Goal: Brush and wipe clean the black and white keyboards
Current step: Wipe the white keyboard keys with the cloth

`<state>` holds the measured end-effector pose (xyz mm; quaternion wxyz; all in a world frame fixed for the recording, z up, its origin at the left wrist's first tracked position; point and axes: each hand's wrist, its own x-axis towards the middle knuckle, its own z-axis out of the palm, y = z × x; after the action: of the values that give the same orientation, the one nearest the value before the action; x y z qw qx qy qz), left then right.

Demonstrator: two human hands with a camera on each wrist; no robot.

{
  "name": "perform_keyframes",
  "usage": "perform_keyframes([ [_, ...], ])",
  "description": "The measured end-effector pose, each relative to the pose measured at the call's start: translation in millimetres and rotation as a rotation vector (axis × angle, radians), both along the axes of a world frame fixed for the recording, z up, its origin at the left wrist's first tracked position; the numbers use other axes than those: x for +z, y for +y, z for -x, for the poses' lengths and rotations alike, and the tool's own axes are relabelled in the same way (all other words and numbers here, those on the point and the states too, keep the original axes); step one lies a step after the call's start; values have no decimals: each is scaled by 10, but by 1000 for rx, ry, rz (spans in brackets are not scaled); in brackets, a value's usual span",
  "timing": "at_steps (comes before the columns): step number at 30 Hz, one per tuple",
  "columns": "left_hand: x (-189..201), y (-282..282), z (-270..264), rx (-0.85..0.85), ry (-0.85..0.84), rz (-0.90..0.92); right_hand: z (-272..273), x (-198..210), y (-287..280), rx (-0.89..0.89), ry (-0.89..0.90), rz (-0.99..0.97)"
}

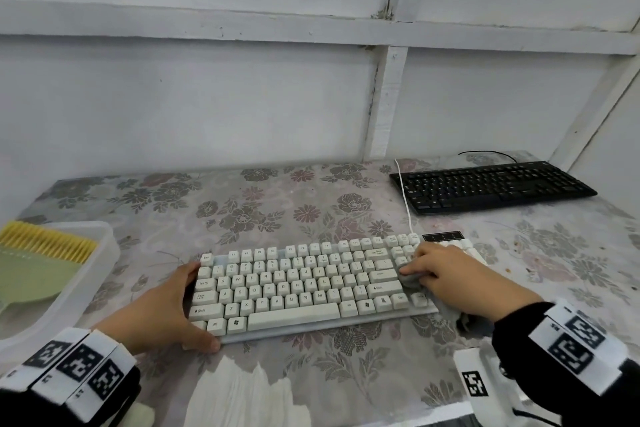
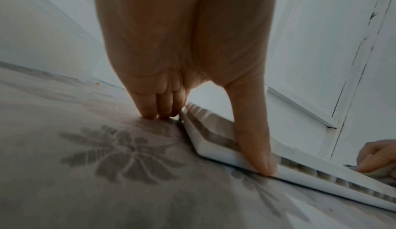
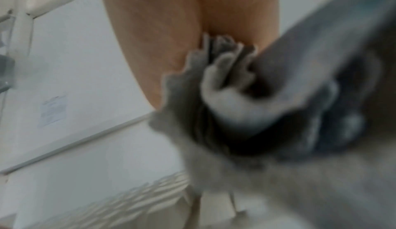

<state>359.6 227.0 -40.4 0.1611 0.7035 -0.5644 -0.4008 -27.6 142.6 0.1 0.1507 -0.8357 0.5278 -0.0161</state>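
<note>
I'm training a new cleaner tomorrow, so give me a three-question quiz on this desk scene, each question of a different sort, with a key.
1. True or false: the right hand holds a grey cloth on the white keyboard.
2. Which does the left hand do? A) lifts the brush B) steadies the white keyboard's left end C) rests on the black keyboard
3. Fill in: the brush lies in a clear plastic ____ at the table's left.

Key: 1 true; 2 B; 3 tray. The black keyboard lies untouched at the far right.
</note>
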Motion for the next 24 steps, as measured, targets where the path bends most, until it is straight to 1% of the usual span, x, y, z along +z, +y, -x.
perform_keyframes([
  [4, -2, -5, -10, -4, 6, -8, 28, -5, -1, 3, 48, 13],
  [8, -4, -1, -8, -2, 11, -6, 241, 124, -49, -79, 180, 27],
  [10, -2, -6, 1, 4, 19, -3, 297, 176, -48, -100, 209, 5],
  [12, 0, -6, 12, 10, 14, -4, 279, 209, -33, -102, 237, 24],
  [13, 0, -4, 13, 12, 8, -5, 246, 213, -27, -100, 236, 42],
  [15, 1, 0, 11, 13, 12, -8, 142, 199, -13, -87, 180, 58],
  [17, 4, -1, 14, 17, 32, -6, 17, 138, -7, -29, 104, 49],
  [19, 14, -1, 25, 15, 33, -5, -60, 55, -8, 23, 77, 30],
  [24, 16, 2, 25, 21, 32, 6, 7, 43, -21, 34, 48, 8],
])
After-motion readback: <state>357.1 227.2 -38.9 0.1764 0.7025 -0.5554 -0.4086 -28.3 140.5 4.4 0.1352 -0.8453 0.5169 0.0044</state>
